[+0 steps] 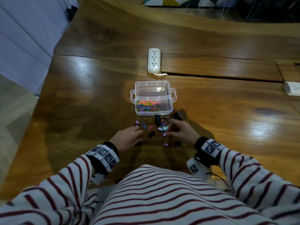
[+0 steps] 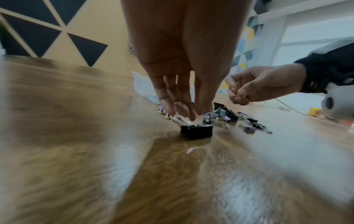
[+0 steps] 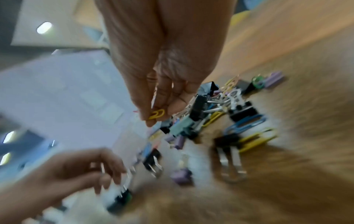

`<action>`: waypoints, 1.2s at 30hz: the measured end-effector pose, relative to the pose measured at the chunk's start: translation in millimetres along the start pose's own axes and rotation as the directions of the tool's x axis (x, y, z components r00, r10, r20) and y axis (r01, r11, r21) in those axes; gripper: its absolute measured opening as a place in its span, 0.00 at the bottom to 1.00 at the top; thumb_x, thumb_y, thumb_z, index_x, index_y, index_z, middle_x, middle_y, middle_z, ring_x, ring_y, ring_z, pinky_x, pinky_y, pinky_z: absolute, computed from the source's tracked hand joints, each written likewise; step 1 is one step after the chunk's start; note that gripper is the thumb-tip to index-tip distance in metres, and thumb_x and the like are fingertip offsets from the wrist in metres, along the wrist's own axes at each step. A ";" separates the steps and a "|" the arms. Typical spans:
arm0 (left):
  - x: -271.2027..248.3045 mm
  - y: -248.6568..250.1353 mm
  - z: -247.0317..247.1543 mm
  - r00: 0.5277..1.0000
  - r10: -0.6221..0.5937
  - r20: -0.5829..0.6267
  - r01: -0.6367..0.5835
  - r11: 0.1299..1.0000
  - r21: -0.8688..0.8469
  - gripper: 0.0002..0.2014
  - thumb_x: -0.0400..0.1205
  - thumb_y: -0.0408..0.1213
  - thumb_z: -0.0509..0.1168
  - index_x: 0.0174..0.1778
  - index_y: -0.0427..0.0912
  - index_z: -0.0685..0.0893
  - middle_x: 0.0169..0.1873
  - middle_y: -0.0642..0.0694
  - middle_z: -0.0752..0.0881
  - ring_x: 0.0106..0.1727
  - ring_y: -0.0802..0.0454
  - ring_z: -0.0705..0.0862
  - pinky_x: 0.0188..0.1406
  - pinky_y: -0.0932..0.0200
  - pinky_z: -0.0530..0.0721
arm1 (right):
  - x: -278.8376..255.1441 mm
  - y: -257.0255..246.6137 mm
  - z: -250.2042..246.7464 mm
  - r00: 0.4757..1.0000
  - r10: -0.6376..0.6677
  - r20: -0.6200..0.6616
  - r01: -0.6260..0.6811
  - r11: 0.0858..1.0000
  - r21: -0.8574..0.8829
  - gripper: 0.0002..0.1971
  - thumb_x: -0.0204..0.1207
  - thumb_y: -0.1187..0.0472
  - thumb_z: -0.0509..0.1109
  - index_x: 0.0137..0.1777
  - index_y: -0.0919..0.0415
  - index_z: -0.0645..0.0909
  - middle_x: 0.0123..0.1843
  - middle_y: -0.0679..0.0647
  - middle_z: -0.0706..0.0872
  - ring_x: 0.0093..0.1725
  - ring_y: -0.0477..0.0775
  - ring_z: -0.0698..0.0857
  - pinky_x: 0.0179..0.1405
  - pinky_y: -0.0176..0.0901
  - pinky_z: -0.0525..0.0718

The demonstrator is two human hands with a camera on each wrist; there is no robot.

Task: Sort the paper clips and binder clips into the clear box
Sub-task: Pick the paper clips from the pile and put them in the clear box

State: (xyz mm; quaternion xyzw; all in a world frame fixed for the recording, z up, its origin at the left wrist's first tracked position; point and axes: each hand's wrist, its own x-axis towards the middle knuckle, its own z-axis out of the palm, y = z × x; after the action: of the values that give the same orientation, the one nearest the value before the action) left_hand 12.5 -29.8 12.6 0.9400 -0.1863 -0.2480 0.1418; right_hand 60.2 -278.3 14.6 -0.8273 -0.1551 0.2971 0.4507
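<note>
The clear box [image 1: 170, 101] stands on the wooden table; its near compartment holds several coloured paper clips [image 1: 146, 105], and its far one is bare. Loose binder clips and paper clips [image 1: 163, 125] lie scattered just in front of it. My right hand [image 3: 155, 119] hovers over that pile and pinches a yellow paper clip [image 3: 158, 114] between thumb and fingertips. My left hand [image 2: 193, 115] reaches down left of the pile. Its thumb and fingertips close on the wire handles of a black binder clip [image 2: 197, 131] that sits on the table.
A white power strip [image 1: 153, 60] lies behind the box beside a long slot in the table [image 1: 219, 77]. A second strip [image 1: 292, 88] sits at the right edge. The table's left edge [image 1: 47, 88] drops to the floor.
</note>
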 end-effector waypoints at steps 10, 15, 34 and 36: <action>46.9 14.4 -15.8 0.971 -0.170 -0.166 0.149 0.980 -0.133 0.20 0.80 0.35 0.63 0.68 0.37 0.71 0.63 0.39 0.74 0.62 0.43 0.77 0.62 0.48 0.80 | 64.2 -54.3 -27.3 0.977 0.169 -0.129 -0.090 0.878 0.470 0.07 0.76 0.75 0.63 0.49 0.68 0.80 0.41 0.56 0.83 0.39 0.50 0.82 0.32 0.29 0.86; 60.5 29.2 0.0 0.920 -0.368 -0.132 0.356 0.928 -0.107 0.25 0.78 0.36 0.67 0.69 0.36 0.67 0.67 0.35 0.69 0.67 0.39 0.71 0.61 0.45 0.78 | 89.9 -62.6 -21.8 0.982 0.107 -0.154 -0.133 0.977 -0.169 0.14 0.77 0.71 0.64 0.62 0.64 0.78 0.59 0.61 0.84 0.59 0.58 0.83 0.60 0.45 0.82; 49.5 9.2 4.7 0.955 -0.278 -0.105 0.269 0.959 -0.093 0.14 0.79 0.30 0.60 0.61 0.35 0.73 0.59 0.35 0.78 0.60 0.38 0.76 0.59 0.46 0.78 | 64.5 -31.8 58.5 0.947 -0.312 0.075 0.259 0.605 -0.753 0.08 0.67 0.73 0.71 0.45 0.70 0.80 0.45 0.65 0.85 0.44 0.65 0.86 0.36 0.51 0.87; 48.7 9.2 2.5 0.957 -0.270 -0.103 0.263 0.962 -0.079 0.14 0.79 0.30 0.61 0.62 0.36 0.73 0.59 0.35 0.78 0.61 0.39 0.76 0.60 0.46 0.77 | 63.7 -31.8 58.9 0.955 -0.281 0.093 0.251 0.602 -0.758 0.09 0.73 0.71 0.64 0.52 0.71 0.78 0.52 0.68 0.83 0.53 0.67 0.82 0.51 0.55 0.83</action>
State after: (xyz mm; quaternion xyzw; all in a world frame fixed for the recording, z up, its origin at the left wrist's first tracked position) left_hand 48.0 -58.9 -6.4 0.9640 -0.0416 -0.2173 0.1478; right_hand 72.7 -189.0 -5.7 -0.9121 -0.3788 0.1189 0.1023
